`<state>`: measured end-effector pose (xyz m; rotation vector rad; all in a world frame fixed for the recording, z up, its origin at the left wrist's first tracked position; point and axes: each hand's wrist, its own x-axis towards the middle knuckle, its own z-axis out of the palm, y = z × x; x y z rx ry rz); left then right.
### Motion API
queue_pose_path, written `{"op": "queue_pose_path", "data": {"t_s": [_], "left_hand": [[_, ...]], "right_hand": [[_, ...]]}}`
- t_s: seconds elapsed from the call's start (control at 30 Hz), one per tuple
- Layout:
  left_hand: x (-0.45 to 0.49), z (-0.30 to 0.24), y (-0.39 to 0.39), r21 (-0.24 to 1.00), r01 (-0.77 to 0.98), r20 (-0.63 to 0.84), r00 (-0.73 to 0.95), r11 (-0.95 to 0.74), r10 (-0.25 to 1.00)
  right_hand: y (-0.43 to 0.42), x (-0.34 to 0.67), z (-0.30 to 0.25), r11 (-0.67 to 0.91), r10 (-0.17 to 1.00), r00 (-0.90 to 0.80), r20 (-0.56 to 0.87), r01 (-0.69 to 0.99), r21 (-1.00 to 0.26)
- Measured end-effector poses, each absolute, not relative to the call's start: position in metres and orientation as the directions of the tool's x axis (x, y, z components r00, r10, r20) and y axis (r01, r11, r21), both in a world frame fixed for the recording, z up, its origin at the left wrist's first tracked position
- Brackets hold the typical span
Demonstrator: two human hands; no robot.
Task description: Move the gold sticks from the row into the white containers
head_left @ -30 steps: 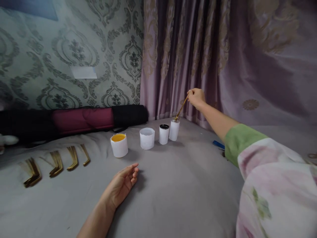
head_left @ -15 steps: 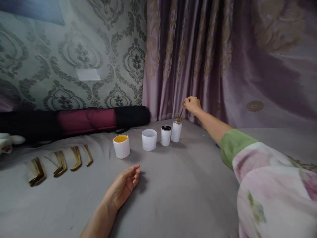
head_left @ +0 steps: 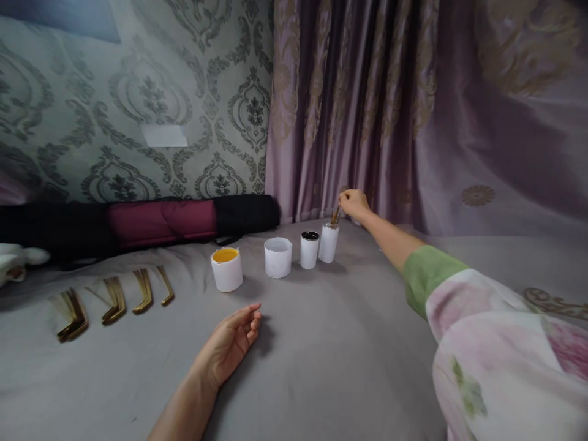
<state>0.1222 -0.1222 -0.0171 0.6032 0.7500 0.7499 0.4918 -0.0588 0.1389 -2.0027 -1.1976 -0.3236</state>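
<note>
My right hand [head_left: 354, 203] reaches out to the far end of a row of white cups and pinches the top of a thin wooden brush [head_left: 335, 216] that stands in the last, tall cup [head_left: 328, 242]. Beside that cup are a cup with dark contents [head_left: 309, 249], a wider white cup [head_left: 278, 256] and a cup of yellow paint [head_left: 226, 268]. My left hand [head_left: 230, 347] rests on the grey cloth [head_left: 321, 355] in front of the cups, palm up, fingers loosely curled and apart, holding nothing.
Several gold-coloured angled pieces [head_left: 114, 299] lie in a row on the cloth at the left. A black and maroon roll [head_left: 160, 221] lies along the patterned wall. Purple curtains [head_left: 413, 110] hang behind the cups.
My right hand has come down towards the tall cup, pushing the brush deeper into it. My left hand has stayed where it was.
</note>
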Motion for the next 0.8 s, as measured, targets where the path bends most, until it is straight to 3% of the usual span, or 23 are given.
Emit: {"op": "queue_pose_path", "data": {"t_s": [0.8], "left_hand": [[0.121, -0.018, -0.120, 0.707, -0.379, -0.372, 0.519, 0.597, 0.770]], "right_hand": [[-0.049, 0.503, 0.114, -0.308, 0.631, 0.666, 0.398, 0.685, -0.660]]}}
